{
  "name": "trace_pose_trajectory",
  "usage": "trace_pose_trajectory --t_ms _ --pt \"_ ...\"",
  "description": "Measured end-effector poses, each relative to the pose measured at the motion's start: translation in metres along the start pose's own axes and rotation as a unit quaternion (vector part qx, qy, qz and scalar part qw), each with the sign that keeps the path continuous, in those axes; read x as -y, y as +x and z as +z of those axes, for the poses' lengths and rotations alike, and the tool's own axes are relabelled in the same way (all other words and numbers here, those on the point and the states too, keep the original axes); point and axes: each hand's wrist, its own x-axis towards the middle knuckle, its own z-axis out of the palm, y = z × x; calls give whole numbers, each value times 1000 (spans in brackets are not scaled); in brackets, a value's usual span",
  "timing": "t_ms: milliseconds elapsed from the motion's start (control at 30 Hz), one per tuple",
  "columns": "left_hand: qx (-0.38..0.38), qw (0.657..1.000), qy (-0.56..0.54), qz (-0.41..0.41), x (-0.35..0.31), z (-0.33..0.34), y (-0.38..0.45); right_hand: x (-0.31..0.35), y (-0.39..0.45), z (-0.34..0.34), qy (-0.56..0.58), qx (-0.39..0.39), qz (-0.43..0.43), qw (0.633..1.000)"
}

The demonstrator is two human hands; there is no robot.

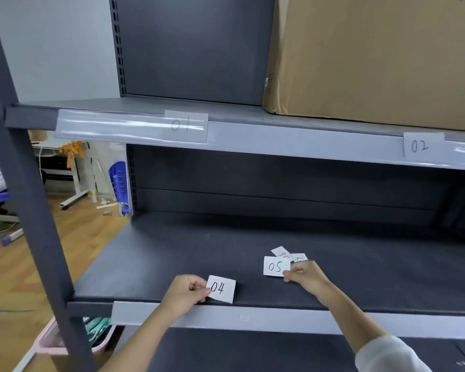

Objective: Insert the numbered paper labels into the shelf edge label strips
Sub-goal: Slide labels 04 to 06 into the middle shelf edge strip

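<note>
Head view: two hands are taking numbered labels from the lower shelf.

The left hand (pixel 184 292) is pinching the "04" label (pixel 222 288) by its left edge, grip clamped on it, just above the lower label strip (pixel 253 318). The right hand (pixel 305 276) is pinching the "05" label (pixel 275 266) beside the loose labels (pixel 289 255) lying on the lower shelf (pixel 172 264). Labels "01" (pixel 184 124) and "02" (pixel 420 145) are already sitting in the upper label strip (pixel 118 127). I think thin paper may be bending at the strip's lip, or labels may be going in wrong order.
</note>
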Motion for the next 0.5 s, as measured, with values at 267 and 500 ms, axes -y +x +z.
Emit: trace_pose_trajectory --t_ms 267,500 --pt "-16 999 -48 -7 -22 40 -45 7 -53 19 14 83 -51 995" --pt "-37 998 -43 -9 -27 54 -59 3 -67 26 40 111 -45 992"
